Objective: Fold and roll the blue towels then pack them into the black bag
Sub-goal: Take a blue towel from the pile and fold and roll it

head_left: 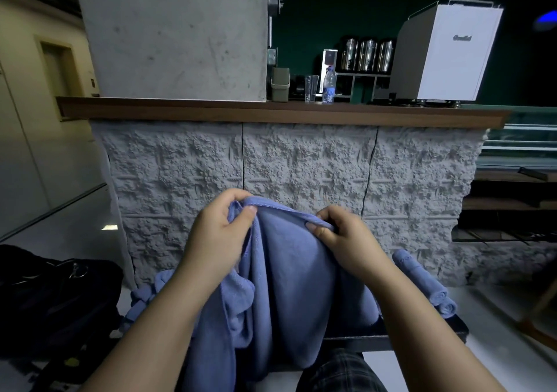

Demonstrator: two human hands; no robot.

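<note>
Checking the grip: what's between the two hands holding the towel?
In the head view, a taut hem of the blue towel spans left hand to right hand.

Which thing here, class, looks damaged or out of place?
The stone counter front looks damaged: a dark crack runs down it and its right edge is broken and jagged. Otherwise nothing stands out; both hands simply hold up a towel.

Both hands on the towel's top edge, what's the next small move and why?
Probably slide the hands apart along the hem to spread it. The left hand and right hand pinch the blue towel close together, so it hangs bunched and creased, not flat enough to fold.
</note>
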